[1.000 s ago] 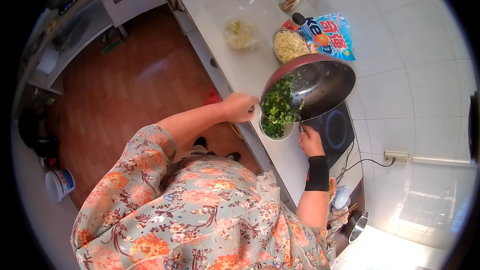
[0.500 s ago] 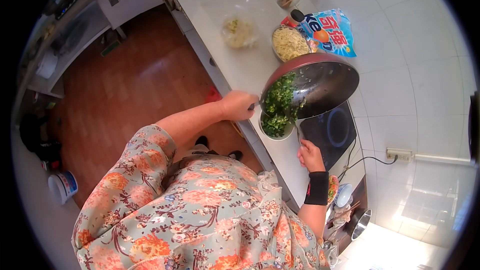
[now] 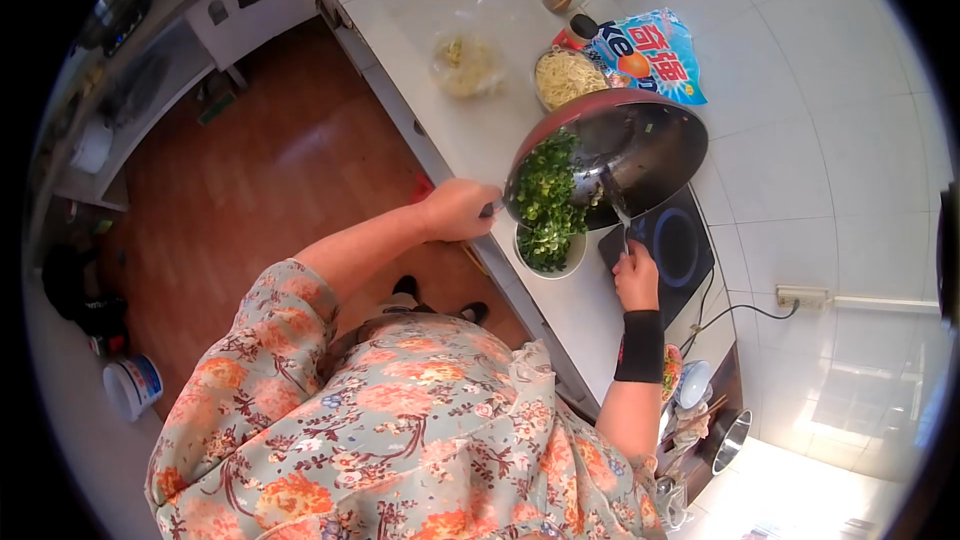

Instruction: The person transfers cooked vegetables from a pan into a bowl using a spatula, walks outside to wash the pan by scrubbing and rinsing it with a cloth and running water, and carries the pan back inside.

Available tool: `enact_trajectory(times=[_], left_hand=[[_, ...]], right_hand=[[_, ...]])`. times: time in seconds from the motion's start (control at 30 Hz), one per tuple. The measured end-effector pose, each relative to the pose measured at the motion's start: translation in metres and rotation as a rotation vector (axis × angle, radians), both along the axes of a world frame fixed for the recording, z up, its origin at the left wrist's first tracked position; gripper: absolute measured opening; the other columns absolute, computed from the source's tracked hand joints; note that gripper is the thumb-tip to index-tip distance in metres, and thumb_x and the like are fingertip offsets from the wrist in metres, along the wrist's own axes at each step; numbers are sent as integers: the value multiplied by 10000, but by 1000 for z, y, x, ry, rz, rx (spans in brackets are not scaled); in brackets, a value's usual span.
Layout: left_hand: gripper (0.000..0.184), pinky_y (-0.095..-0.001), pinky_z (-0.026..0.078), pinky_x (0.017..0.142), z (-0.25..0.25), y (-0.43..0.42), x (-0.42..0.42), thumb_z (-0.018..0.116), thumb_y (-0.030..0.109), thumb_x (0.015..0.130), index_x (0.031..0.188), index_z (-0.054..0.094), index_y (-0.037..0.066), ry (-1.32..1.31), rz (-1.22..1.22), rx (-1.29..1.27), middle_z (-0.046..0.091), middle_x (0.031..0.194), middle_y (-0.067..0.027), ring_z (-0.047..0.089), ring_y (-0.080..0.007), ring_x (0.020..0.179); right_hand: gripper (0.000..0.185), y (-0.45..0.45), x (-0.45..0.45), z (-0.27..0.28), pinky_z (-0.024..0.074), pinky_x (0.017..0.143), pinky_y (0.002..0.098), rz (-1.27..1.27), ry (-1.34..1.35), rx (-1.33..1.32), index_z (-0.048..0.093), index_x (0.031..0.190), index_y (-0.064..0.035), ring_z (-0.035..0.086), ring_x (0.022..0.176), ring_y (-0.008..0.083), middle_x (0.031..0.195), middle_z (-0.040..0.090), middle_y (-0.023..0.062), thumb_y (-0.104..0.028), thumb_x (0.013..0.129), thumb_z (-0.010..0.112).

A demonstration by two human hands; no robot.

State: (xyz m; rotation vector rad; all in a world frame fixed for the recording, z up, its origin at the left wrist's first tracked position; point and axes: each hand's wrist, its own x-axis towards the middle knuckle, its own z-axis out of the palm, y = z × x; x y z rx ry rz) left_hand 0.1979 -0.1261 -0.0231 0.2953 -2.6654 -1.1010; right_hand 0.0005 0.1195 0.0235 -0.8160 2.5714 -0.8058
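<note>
In the head view, I read the left grip (image 3: 460, 208) as clenched round the handle of the wok (image 3: 650, 150), at its 8 o'clock. The right grip (image 3: 637, 275), near 6 o'clock, is curled round the spatula (image 3: 617, 202), its blade at the wok's mouth. The wok is tilted; chopped greens (image 3: 545, 185) extend over its 7 o'clock rim into the white bowl (image 3: 575, 258) on the desk (image 3: 475, 135). Noodles (image 3: 570, 77) lie at 11 o'clock, the induction cooktop (image 3: 682, 250) at 5 o'clock.
</note>
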Motion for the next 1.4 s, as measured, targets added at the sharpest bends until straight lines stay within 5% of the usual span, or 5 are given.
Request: enact_trajectory(times=[0.37, 0.5, 1.0, 1.07, 1.4], left_hand=[[88, -417, 431, 578, 7, 1, 5, 524, 120, 656, 704, 516, 47, -18, 38, 37, 560, 641, -154, 549, -346, 643], [90, -422, 430, 576, 2, 0, 3, 524, 121, 657, 703, 516, 45, -28, 25, 28, 561, 637, -155, 549, -347, 640], [157, -394, 438, 540, -8, 6, -5, 568, 119, 652, 763, 535, 14, 14, -41, 29, 548, 609, -171, 552, -340, 594], [158, -393, 439, 542, -7, 8, -5, 567, 116, 651, 768, 538, 13, 7, -34, 34, 548, 611, -172, 553, -339, 595], [151, -393, 441, 555, -2, 12, -10, 552, 99, 650, 767, 534, 6, -1, 14, 46, 550, 620, -175, 555, -339, 612]], right_hand=[[199, -4, 44, 3, 414, 705, 466, 197, 68, 196, 513, 947, 9, 510, 833, 429, 807, 542, 284, -78, 769, 487], [276, 16, 41, -5, 399, 412, 270, 213, -99, 146, 484, 1049, 46, 495, 442, 142, 579, 525, 92, -64, 797, 468], [264, -49, 26, 25, 373, 461, 205, 227, -34, -174, 497, 1063, 26, 433, 504, 53, 624, 502, 23, -65, 817, 464], [258, -51, 31, 27, 449, 656, 368, 264, 112, -103, 504, 1032, -5, 570, 758, 360, 814, 573, 224, -71, 784, 475], [231, -37, 33, 17, 432, 688, 417, 287, 27, 64, 519, 994, -1, 516, 846, 402, 877, 556, 236, -62, 773, 491]])
